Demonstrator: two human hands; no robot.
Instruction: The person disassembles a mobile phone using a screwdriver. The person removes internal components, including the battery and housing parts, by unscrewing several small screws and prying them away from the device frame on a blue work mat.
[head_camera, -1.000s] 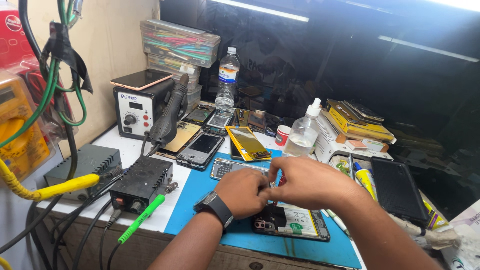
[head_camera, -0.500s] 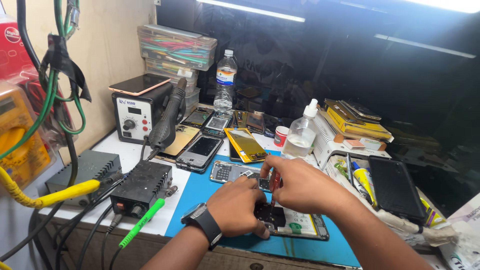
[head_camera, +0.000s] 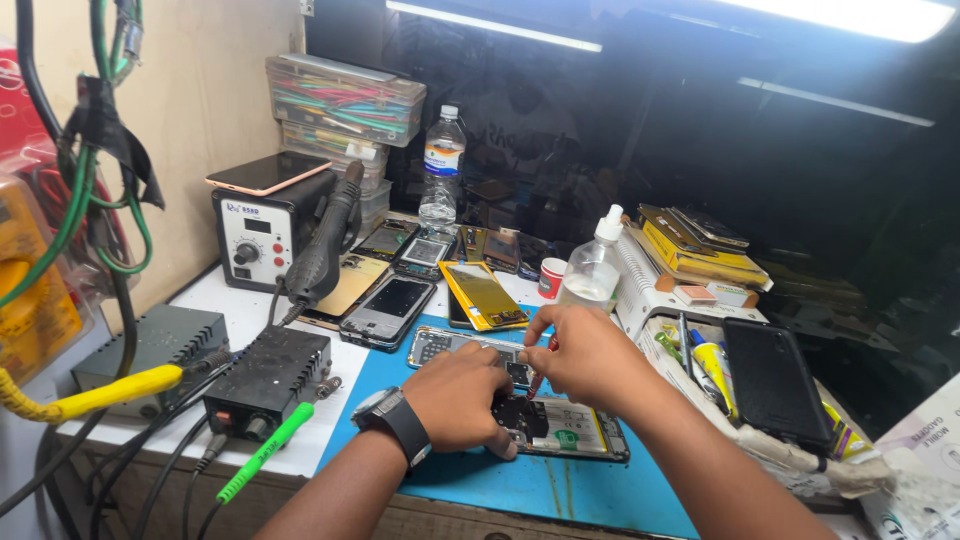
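Now the left hand (head_camera: 462, 398) lies curled on the flat, opened phone (head_camera: 560, 428), and the right hand (head_camera: 585, 352) pinches a slim red-handled screwdriver (head_camera: 541, 371) above its dark board.

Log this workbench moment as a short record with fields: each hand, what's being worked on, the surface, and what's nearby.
left hand: rests on the opened phone, wears a dark watch
right hand: pinches a thin red-handled tool, tip down on the phone
surface: blue mat
nearby: clear squeeze bottle, water bottle, hot-air station, yellow-backed phone
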